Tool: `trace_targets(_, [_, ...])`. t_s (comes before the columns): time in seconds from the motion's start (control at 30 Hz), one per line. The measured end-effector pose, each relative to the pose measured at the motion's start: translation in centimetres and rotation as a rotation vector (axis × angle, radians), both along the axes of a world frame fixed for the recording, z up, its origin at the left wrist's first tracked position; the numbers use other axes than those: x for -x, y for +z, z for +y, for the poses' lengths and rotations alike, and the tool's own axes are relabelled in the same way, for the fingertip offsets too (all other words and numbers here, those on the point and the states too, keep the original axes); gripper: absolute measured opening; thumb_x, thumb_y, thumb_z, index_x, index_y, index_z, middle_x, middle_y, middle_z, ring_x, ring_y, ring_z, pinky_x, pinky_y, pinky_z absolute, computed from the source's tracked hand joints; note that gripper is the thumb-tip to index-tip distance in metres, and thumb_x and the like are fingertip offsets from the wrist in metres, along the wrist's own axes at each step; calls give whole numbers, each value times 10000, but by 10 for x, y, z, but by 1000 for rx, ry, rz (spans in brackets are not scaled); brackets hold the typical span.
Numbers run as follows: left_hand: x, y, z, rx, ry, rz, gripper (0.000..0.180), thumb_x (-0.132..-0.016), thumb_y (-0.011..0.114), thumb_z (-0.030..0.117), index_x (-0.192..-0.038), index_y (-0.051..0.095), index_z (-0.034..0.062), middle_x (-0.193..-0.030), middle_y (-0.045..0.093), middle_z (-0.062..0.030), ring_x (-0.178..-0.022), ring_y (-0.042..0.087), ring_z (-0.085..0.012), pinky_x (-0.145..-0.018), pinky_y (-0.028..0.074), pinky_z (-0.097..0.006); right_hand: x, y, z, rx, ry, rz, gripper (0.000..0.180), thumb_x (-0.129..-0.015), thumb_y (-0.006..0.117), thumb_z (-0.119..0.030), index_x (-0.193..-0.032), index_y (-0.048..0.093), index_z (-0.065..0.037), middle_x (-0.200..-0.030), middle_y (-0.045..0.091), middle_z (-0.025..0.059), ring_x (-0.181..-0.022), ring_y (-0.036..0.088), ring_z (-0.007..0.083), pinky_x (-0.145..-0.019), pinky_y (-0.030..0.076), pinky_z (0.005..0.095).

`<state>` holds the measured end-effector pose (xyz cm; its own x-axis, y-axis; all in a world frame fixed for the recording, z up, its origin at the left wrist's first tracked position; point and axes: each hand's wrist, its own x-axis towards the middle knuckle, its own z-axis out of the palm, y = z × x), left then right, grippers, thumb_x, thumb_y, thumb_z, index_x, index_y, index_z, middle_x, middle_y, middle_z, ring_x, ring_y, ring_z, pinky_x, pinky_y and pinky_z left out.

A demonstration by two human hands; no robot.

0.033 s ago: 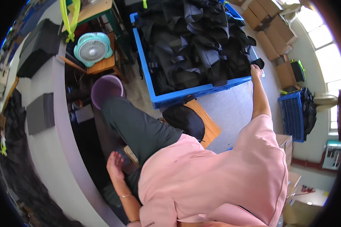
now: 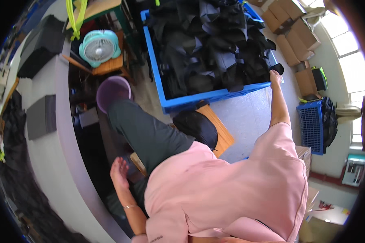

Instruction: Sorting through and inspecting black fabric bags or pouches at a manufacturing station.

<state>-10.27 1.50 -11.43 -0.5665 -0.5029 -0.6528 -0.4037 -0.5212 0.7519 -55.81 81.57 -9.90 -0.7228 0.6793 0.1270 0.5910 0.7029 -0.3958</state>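
Observation:
My right arm reaches far out to the near right corner of a large blue plastic crate (image 2: 155, 73). There my right hand (image 2: 275, 77) is closed on a small black fabric piece (image 2: 277, 69) at the rim. Black fabric pieces (image 2: 225, 60), some with straps, are heaped in the crate. My left hand (image 2: 119, 172) hangs beside the long grey table (image 2: 75, 178), open, fingers loosely bent and nothing in it. Near that hand is the edge of a wooden seat (image 2: 138, 163), partly hidden by my leg.
A turquoise fan (image 2: 99, 48) stands on a wooden stool left of the crate, with a purple bucket (image 2: 113, 93) below. A black bag (image 2: 195, 128) rests on a wooden seat (image 2: 222, 131). Black sheets (image 2: 41, 116) lie on the table. Cardboard boxes (image 2: 298, 42) and a blue basket (image 2: 311, 125) stand right.
My left hand has moved slightly left and up. The view has shifted a little; my right hand stays at the crate's corner with the black fabric piece.

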Motion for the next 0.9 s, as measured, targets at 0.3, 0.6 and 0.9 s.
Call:
trace_targets(0.3, [133, 83, 19, 198, -77, 299, 380, -986, 616, 277, -1267, 608, 20, -1252, 648, -115, -1077, 644, -201, -883, 525, -319, 16, 29, -57, 369, 170, 560, 247, -809, 768, -187, -1029, 776, -75, -1046, 735, 68, -943, 659, 166, -890, 492, 297])
trace_targets(0.6, [259, 159, 160, -283, -625, 567, 529, -985, 601, 349, -1352, 514, -22, -1301, 603, -157, -1211, 584, -244, -996, 499, -382, -154, 120, -385, -133, 925, 604, 212, -800, 706, -39, -1008, 720, -77, -936, 723, 77, -916, 677, 248, -936, 512, 356])
trace_targets(0.9, [300, 133, 165, -553, -435, 233, 376, -947, 655, 221, -1232, 613, -21, -1192, 674, -120, -1088, 654, -249, -986, 511, -392, -207, 122, -454, 348, 1089, 639, 970, -612, 907, -264, -1420, 415, -51, -1457, 383, 210, -1324, 416, 380, -1102, 316, 519])
